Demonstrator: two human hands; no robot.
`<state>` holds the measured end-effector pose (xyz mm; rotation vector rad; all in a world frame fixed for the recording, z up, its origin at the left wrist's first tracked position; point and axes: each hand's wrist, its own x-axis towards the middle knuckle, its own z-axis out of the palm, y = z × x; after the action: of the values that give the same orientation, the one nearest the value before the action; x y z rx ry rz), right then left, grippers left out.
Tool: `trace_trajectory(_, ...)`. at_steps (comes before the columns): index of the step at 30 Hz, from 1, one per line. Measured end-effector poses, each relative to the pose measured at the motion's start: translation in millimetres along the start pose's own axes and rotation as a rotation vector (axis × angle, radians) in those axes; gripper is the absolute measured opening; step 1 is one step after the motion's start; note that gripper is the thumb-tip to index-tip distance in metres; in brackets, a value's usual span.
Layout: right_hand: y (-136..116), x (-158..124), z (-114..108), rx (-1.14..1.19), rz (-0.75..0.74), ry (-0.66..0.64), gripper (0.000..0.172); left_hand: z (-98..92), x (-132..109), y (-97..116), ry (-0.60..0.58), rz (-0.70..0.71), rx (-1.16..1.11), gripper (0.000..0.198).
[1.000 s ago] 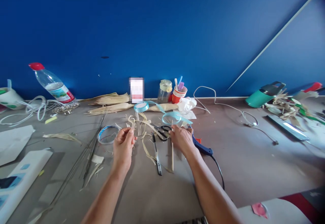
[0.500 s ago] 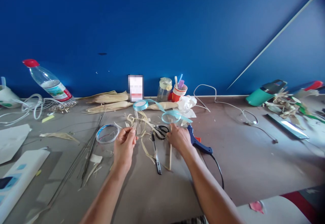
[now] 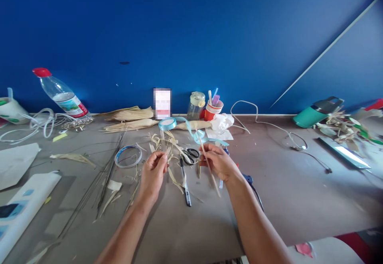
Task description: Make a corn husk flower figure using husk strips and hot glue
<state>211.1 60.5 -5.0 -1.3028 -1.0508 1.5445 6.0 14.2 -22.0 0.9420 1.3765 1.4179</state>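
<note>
My left hand (image 3: 154, 172) is closed in a pinch, with a small pale piece of dried husk (image 3: 168, 151) showing at the fingertips. My right hand (image 3: 220, 162) grips a thin wooden stick (image 3: 212, 172), tilted with its lower end toward me. Between the hands lie black-handled scissors (image 3: 190, 156), a utility knife (image 3: 186, 196) and loose husk strips (image 3: 175, 178). Partly hidden behind my right wrist is a blue glue gun (image 3: 247, 179). Beyond the hands are a roll of light-blue ribbon (image 3: 167, 124) and its loose, curling tail (image 3: 189, 126).
At left are a roll of tape (image 3: 128, 156), thin dark wires (image 3: 112, 172), a power strip (image 3: 28, 200) and a tilted water bottle (image 3: 64, 96). Dried husks (image 3: 128, 125), a clear jar (image 3: 196, 104) and a red paper cup (image 3: 213, 110) line the blue wall. A phone (image 3: 344, 152) and green bottle (image 3: 315, 112) lie right.
My right hand has lifted the wooden stick off the table and tilted it, moving slightly right. My left hand keeps its pinch. The whole view has shifted a little.
</note>
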Motion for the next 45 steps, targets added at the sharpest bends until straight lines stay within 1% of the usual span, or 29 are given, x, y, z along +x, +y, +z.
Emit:
trace_trajectory(3,5.5,-3.1,11.4,0.032,0.049,-0.131,0.015,2.3,-1.4,0.5,-0.023,-0.009,0.032,0.024)
trace_trajectory(5,9.9,-3.8,15.3,-0.062,0.04,-0.166,0.015,3.3,-2.1,1.2,-0.032,-0.015,0.053,0.025)
trace_trajectory(8,10.5,-2.3,13.4,-0.197,-0.047,-0.099,0.024,3.8,-2.3,2.1,-0.037,-0.031,0.075,0.025)
trace_trajectory(9,8.7,-1.2,11.1,-0.167,-0.089,-0.058,0.024,3.8,-2.2,2.1,-0.034,-0.035,0.077,0.025)
trace_trajectory(11,3.6,1.6,5.7,0.006,-0.17,0.055,0.024,3.8,-1.9,1.8,-0.029,-0.042,0.075,0.025)
trace_trajectory(13,-0.2,4.1,1.8,0.142,-0.166,0.126,0.024,4.0,-1.6,1.2,-0.033,-0.036,0.079,0.025)
trace_trajectory(14,-0.6,4.7,1.3,0.16,-0.131,0.129,0.024,4.1,-1.6,1.0,-0.036,-0.031,0.086,0.025)
trace_trajectory(15,0.2,4.8,1.9,0.137,-0.07,0.093,0.024,4.2,-1.6,0.9,-0.041,-0.024,0.095,0.025)
trace_trajectory(17,3.8,3.6,5.7,0.038,0.059,-0.068,0.023,4.3,-1.9,0.8,-0.044,-0.013,0.107,0.025)
trace_trajectory(19,6.6,1.3,9.3,-0.04,0.117,-0.22,0.027,4.2,-2.3,1.1,-0.041,-0.01,0.103,0.025)
trace_trajectory(20,6.3,0.2,9.4,-0.059,0.13,-0.265,0.029,4.1,-2.4,1.3,-0.038,-0.01,0.098,0.025)
trace_trajectory(21,4.5,-0.7,7.7,-0.058,0.126,-0.27,0.031,4.0,-2.4,1.6,-0.035,-0.011,0.089,0.025)
trace_trajectory(22,1.3,-1.2,4.2,-0.028,0.094,-0.222,0.031,4.1,-2.4,1.9,-0.03,-0.015,0.079,0.025)
trace_trajectory(23,-2.9,-1.4,-0.9,0.016,0.037,-0.141,0.032,4.2,-2.2,2.1,-0.024,-0.022,0.067,0.025)
trace_trajectory(24,-7.4,-1.3,-7.0,0.075,-0.062,-0.023,0.033,4.4,-2.1,2.4,-0.016,-0.032,0.056,0.026)
trace_trajectory(26,-14.6,-0.2,-18.6,0.213,-0.376,0.253,0.041,5.2,-1.6,2.5,0.0,-0.054,0.042,0.026)
trace_trajectory(27,-15.8,0.7,-22.5,0.222,-0.465,0.318,0.045,5.6,-1.4,2.4,0.006,-0.061,0.041,0.026)
trace_trajectory(28,-15.0,1.7,-24.3,0.179,-0.458,0.309,0.046,5.9,-1.3,2.2,0.007,-0.062,0.046,0.027)
trace_trajectory(29,-12.3,2.8,-24.0,0.083,-0.359,0.232,0.047,6.1,-1.3,1.8,0.004,-0.057,0.055,0.027)
trace_trajectory(31,-3.3,4.6,-18.1,-0.205,-0.038,-0.015,0.048,5.8,-1.4,1.0,-0.006,-0.042,0.078,0.028)
trace_trajectory(32,1.4,5.1,-13.6,-0.329,0.043,-0.061,0.049,5.3,-1.5,0.7,-0.01,-0.035,0.09,0.028)
trace_trajectory(34,7.5,4.9,-5.2,-0.424,0.062,-0.051,0.053,4.2,-1.7,0.5,-0.016,-0.022,0.102,0.027)
trace_trajectory(36,7.5,3.3,-0.8,-0.353,0.045,-0.029,0.053,3.4,-1.9,0.8,-0.021,-0.009,0.101,0.026)
trace_trajectory(38,2.6,1.3,-1.5,-0.193,0.038,-0.025,0.049,3.2,-2.3,1.7,-0.03,-0.008,0.088,0.025)
trace_trajectory(39,-0.7,0.3,-3.4,-0.098,0.007,-0.005,0.045,3.5,-2.5,2.3,-0.03,-0.015,0.079,0.025)
trace_trajectory(42,-9.5,-2.4,-9.0,0.178,-0.195,0.119,0.036,5.0,-3.3,3.7,-0.022,-0.049,0.053,0.026)
trace_trajectory(43,-11.1,-3.5,-9.0,0.234,-0.251,0.138,0.032,5.5,-3.6,3.9,-0.023,-0.054,0.049,0.026)
trace_trajectory(44,-11.7,-4.7,-7.5,0.258,-0.279,0.125,0.029,6.0,-3.8,3.9,-0.027,-0.055,0.049,0.026)
trace_trajectory(45,-11.0,-6.2,-4.1,0.245,-0.273,0.08,0.026,6.3,-4.0,3.7,-0.034,-0.055,0.053,0.025)
